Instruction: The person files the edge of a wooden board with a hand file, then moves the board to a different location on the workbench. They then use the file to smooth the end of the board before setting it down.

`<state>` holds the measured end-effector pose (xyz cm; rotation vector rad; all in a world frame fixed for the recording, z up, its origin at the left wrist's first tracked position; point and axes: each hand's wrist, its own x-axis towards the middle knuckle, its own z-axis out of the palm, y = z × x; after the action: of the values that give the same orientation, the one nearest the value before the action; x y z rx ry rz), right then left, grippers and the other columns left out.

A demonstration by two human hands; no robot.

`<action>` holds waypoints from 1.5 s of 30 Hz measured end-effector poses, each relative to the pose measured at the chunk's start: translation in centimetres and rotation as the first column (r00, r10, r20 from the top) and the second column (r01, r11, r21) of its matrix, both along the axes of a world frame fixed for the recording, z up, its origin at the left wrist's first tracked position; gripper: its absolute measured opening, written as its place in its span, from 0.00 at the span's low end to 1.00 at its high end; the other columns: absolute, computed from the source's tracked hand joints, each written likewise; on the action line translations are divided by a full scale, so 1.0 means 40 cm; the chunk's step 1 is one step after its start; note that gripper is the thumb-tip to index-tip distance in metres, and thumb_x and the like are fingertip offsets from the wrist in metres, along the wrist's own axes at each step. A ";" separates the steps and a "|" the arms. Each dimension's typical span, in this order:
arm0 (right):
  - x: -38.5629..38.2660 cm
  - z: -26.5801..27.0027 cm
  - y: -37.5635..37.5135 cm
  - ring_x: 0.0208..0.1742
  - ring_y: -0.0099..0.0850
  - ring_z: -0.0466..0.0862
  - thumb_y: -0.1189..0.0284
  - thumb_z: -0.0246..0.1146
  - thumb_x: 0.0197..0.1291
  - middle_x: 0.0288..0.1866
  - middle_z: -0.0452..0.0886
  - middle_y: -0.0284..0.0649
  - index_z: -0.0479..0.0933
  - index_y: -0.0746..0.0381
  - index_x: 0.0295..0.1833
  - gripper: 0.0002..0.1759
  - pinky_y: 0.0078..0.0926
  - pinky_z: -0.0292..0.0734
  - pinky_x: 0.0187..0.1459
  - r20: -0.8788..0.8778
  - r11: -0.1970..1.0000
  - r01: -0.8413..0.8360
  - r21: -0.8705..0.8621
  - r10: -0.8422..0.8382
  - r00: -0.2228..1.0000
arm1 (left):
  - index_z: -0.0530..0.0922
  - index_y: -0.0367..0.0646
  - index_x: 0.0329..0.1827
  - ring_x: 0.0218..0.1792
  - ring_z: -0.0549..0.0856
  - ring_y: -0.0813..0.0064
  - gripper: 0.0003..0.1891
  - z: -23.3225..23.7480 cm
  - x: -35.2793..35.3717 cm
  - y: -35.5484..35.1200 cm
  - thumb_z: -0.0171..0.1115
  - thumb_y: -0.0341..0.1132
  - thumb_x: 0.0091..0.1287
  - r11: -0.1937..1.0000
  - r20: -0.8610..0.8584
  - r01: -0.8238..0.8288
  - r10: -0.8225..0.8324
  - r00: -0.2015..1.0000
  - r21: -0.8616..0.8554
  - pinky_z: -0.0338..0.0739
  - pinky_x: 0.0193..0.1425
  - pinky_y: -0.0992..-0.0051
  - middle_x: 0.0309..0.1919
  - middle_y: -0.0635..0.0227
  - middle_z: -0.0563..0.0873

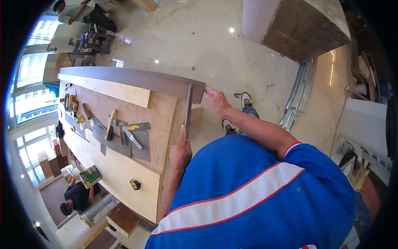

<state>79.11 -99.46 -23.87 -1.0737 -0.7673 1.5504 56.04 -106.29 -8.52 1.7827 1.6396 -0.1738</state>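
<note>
My left hand [180,151] is closed around the lower end of a long, flat grey file [188,110], whose upper part lies against the side of a long brown board [137,80]. The board stands on edge along the far side of the workbench [161,124]. At the board's near right end, my right hand [216,101] has its fingertips on the corner, the fingers bent together. A pale wood strip [112,89] runs beside the board on the bench.
Hand tools, a wood-handled tool [110,124] and dark sheets lie on the bench, with a tape measure [135,184] nearer me. Two people work beyond it, at upper and lower left. Metal profiles [298,95] lie on the floor at right.
</note>
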 end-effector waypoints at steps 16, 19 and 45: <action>0.040 -0.101 0.117 0.37 0.32 0.74 0.55 0.60 0.73 0.32 0.77 0.42 0.74 0.67 0.41 0.22 0.35 0.73 0.44 0.136 0.957 0.236 -0.166 -0.215 0.967 | 0.62 0.46 0.81 0.33 0.87 0.41 0.31 0.134 0.230 0.311 0.51 0.31 0.73 0.830 -0.222 0.541 -0.558 0.800 -0.138 0.82 0.41 0.50 0.33 0.37 0.85; 0.028 -0.113 0.126 0.38 0.36 0.76 0.54 0.57 0.74 0.33 0.78 0.46 0.75 0.67 0.42 0.23 0.37 0.73 0.46 0.198 0.934 0.268 -0.237 -0.224 0.954 | 0.61 0.46 0.82 0.22 0.86 0.53 0.32 0.155 0.262 0.351 0.49 0.31 0.73 0.848 -0.175 0.455 -0.509 0.843 -0.273 0.83 0.31 0.57 0.27 0.43 0.85; 0.051 -0.094 0.152 0.48 0.53 0.84 0.52 0.53 0.70 0.44 0.83 0.60 0.77 0.70 0.48 0.27 0.45 0.77 0.52 0.262 0.942 0.148 -0.302 -0.067 0.963 | 0.63 0.46 0.81 0.27 0.87 0.45 0.31 0.153 0.283 0.354 0.49 0.31 0.72 0.873 -0.202 0.386 -0.453 0.868 -0.298 0.82 0.38 0.53 0.28 0.38 0.85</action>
<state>81.16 -93.38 -27.64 -1.5472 -0.6217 1.4933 67.35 -92.12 -2.40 1.9574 1.2986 -0.8191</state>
